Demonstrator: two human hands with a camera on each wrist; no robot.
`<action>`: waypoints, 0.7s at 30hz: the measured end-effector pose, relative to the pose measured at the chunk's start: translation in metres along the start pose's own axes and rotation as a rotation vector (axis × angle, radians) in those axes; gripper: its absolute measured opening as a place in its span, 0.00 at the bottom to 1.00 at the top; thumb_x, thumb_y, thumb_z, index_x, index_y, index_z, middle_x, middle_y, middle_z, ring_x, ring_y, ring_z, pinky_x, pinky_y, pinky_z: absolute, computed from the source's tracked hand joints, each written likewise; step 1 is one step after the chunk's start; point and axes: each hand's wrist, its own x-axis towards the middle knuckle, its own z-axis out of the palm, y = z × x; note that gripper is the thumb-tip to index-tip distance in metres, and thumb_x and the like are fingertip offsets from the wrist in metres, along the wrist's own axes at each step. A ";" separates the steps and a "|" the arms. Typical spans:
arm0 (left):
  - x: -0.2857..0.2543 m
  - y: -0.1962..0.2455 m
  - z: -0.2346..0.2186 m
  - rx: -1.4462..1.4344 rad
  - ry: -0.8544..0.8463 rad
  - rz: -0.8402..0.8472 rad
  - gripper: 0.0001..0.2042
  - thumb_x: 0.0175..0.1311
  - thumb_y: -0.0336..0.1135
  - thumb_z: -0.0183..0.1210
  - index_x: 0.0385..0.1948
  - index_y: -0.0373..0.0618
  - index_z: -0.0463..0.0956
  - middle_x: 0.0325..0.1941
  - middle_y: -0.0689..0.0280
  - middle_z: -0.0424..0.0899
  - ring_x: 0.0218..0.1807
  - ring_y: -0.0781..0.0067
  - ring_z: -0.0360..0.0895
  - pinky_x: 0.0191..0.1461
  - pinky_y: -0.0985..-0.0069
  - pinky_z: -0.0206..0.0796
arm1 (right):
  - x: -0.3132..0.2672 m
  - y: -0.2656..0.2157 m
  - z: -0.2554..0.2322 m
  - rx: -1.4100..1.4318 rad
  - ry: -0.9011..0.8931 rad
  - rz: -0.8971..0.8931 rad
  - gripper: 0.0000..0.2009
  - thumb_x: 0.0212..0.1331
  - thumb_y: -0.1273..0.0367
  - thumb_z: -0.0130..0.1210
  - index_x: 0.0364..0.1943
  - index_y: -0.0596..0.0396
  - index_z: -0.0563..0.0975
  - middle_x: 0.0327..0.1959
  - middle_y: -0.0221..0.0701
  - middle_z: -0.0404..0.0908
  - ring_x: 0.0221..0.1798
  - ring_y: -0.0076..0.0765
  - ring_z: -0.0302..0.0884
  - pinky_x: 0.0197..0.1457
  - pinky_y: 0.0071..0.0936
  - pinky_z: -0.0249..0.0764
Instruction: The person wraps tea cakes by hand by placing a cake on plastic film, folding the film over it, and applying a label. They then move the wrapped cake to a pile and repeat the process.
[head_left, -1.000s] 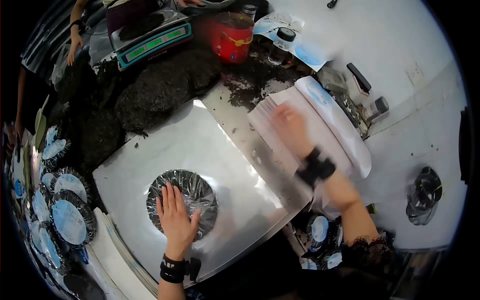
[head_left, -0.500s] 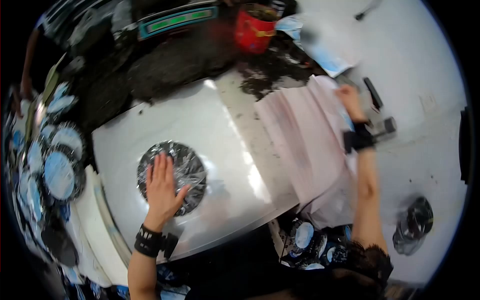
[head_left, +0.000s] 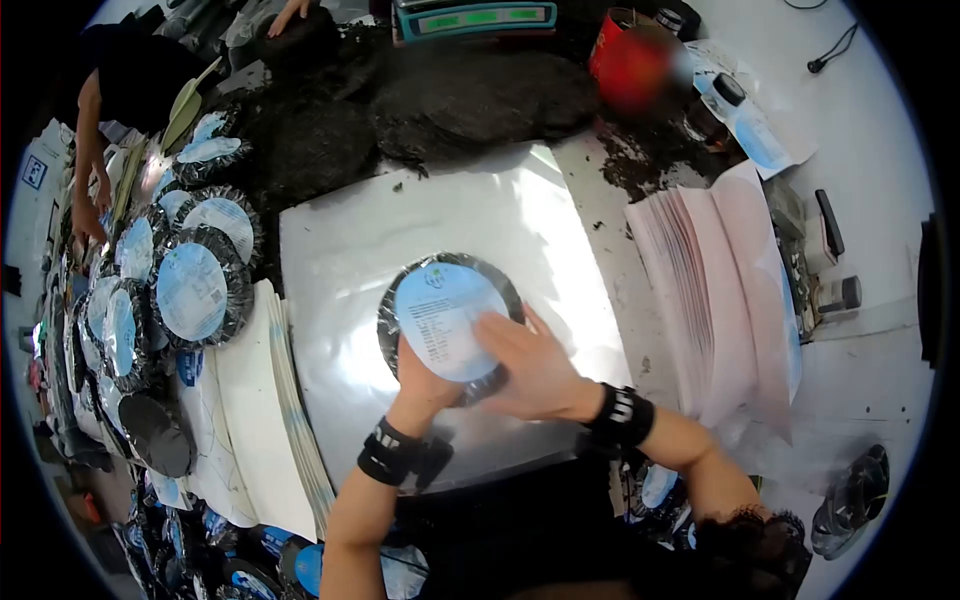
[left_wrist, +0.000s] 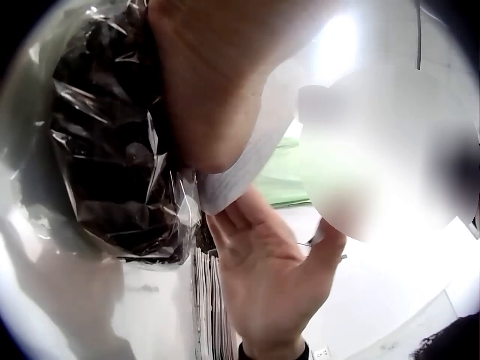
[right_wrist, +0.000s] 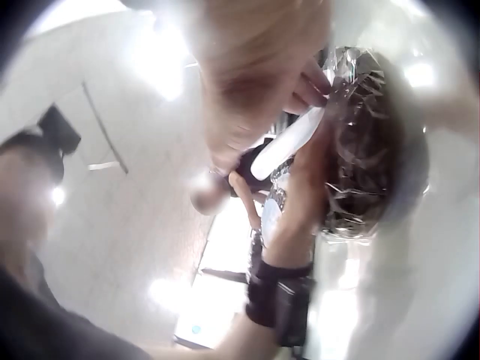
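Note:
A round dark cake in crinkled clear plastic lies on the shiny metal sheet in front of me. Over it is a round blue-and-white paper label with print facing up. My left hand rests on the near side of the wrapped cake, its fingers hidden beneath the label. From the right my right hand reaches in, fingers fairly straight, touching the label's right edge. In the left wrist view that hand has its thumb spread away from the fingers.
Labelled wrapped cakes pile up at the left beside white paper sheets. A pinkish paper stack lies at the right. Dark loose mounds, a scale and a red bucket stand behind. Another person's arm shows far left.
My right hand has come from the paper stack on the right to the cake, bringing the label over it. My left hand has stayed on the cake. The head view has shifted.

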 end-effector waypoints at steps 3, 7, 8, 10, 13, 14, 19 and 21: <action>0.002 -0.007 -0.002 0.201 -0.127 0.034 0.31 0.66 0.48 0.63 0.67 0.41 0.70 0.66 0.61 0.80 0.69 0.61 0.75 0.75 0.63 0.61 | 0.026 0.022 0.005 0.581 0.099 0.153 0.34 0.66 0.60 0.56 0.73 0.63 0.64 0.76 0.54 0.61 0.80 0.59 0.57 0.84 0.49 0.46; 0.007 -0.014 -0.016 -0.240 0.196 0.057 0.33 0.73 0.48 0.53 0.73 0.34 0.61 0.77 0.55 0.65 0.78 0.57 0.60 0.80 0.60 0.49 | 0.056 0.025 0.059 0.018 0.144 -0.183 0.38 0.63 0.52 0.58 0.76 0.48 0.62 0.79 0.51 0.56 0.83 0.57 0.47 0.82 0.65 0.40; 0.008 -0.017 -0.018 -0.406 0.337 0.059 0.33 0.75 0.48 0.50 0.73 0.32 0.59 0.79 0.54 0.60 0.80 0.55 0.56 0.81 0.59 0.45 | 0.061 0.016 0.056 -0.107 0.114 -0.198 0.40 0.62 0.50 0.58 0.77 0.49 0.62 0.80 0.51 0.55 0.84 0.58 0.46 0.80 0.68 0.40; -0.006 -0.019 -0.016 -0.740 0.615 0.027 0.33 0.79 0.48 0.45 0.75 0.28 0.55 0.83 0.51 0.52 0.84 0.52 0.47 0.84 0.58 0.38 | 0.062 0.002 0.063 -0.342 0.030 -0.205 0.44 0.59 0.46 0.60 0.77 0.51 0.61 0.80 0.51 0.54 0.84 0.61 0.44 0.77 0.76 0.40; -0.034 -0.034 -0.052 0.504 0.354 -0.373 0.31 0.75 0.44 0.54 0.73 0.34 0.61 0.82 0.48 0.53 0.82 0.45 0.49 0.82 0.54 0.42 | 0.069 0.000 0.063 -0.332 -0.034 -0.151 0.41 0.55 0.45 0.63 0.72 0.50 0.69 0.79 0.50 0.56 0.82 0.63 0.47 0.76 0.78 0.41; -0.039 -0.034 -0.049 0.454 0.286 -0.394 0.30 0.74 0.43 0.56 0.71 0.34 0.63 0.81 0.46 0.55 0.81 0.44 0.52 0.81 0.54 0.45 | 0.068 -0.002 0.062 -0.342 -0.045 -0.150 0.40 0.55 0.45 0.63 0.71 0.50 0.70 0.79 0.50 0.57 0.82 0.63 0.49 0.77 0.77 0.40; -0.034 -0.038 -0.061 -0.278 0.272 -0.546 0.23 0.70 0.33 0.62 0.64 0.35 0.70 0.59 0.50 0.79 0.59 0.64 0.77 0.61 0.71 0.68 | 0.060 0.030 0.050 0.480 0.160 0.036 0.32 0.64 0.63 0.62 0.71 0.60 0.68 0.75 0.47 0.66 0.77 0.51 0.64 0.82 0.45 0.51; -0.039 -0.035 -0.100 -0.375 0.267 -0.680 0.22 0.69 0.27 0.63 0.63 0.36 0.70 0.45 0.65 0.84 0.47 0.79 0.78 0.51 0.82 0.69 | 0.080 0.062 0.005 0.481 0.453 0.160 0.27 0.65 0.72 0.59 0.68 0.63 0.69 0.70 0.47 0.70 0.71 0.52 0.70 0.77 0.39 0.62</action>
